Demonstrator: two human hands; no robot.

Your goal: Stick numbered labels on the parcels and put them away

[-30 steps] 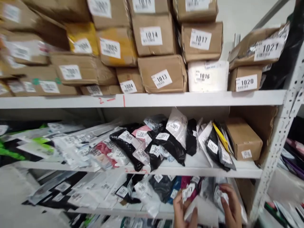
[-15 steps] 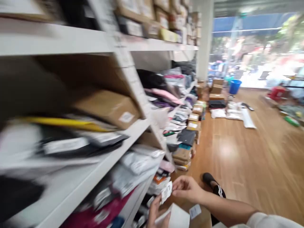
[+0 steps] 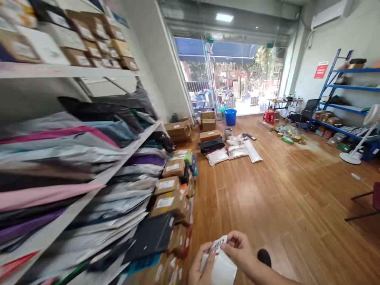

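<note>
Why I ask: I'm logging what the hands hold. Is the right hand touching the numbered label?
Touching: the head view shows the right hand pinching one edge of the numbered label.

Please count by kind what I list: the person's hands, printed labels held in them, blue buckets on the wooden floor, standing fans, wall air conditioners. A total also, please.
Bare left hand and bare right hand: 2
White printed paper label: 1
Round blue bucket: 1
White standing fan: 1
White wall-mounted air conditioner: 1
Total: 6
</note>
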